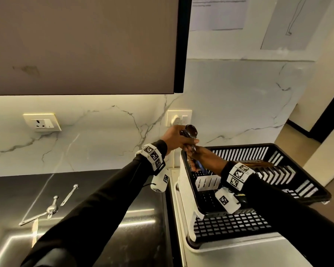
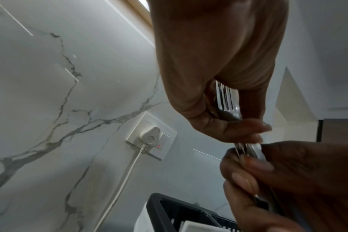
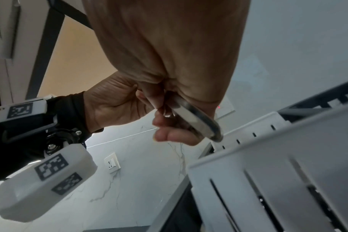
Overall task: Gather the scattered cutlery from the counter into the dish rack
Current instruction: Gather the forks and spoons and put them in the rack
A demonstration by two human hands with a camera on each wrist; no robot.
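Observation:
A bundle of steel cutlery (image 1: 191, 132) stands upright above the left end of the black dish rack (image 1: 314, 191), spoon bowls on top. My left hand (image 1: 189, 142) grips the bundle near its upper part; fork tines (image 2: 225, 97) show between its fingers. Just below, my right hand (image 1: 194, 160) curls round the handles (image 3: 197, 121), whose rounded ends hang over the white slotted cutlery holder (image 3: 268, 172). On the dark counter at the left lie a small spoon (image 1: 69, 194), a ladle-like spoon (image 1: 52, 208) and a long flat utensil (image 1: 32, 219).
A wall cabinet (image 1: 81, 45) hangs low over the counter. A plugged socket (image 2: 151, 138) with its cord sits on the marble wall behind my hands, and another socket (image 1: 41, 122) lies further left. Wooden utensils (image 1: 258, 163) rest inside the rack.

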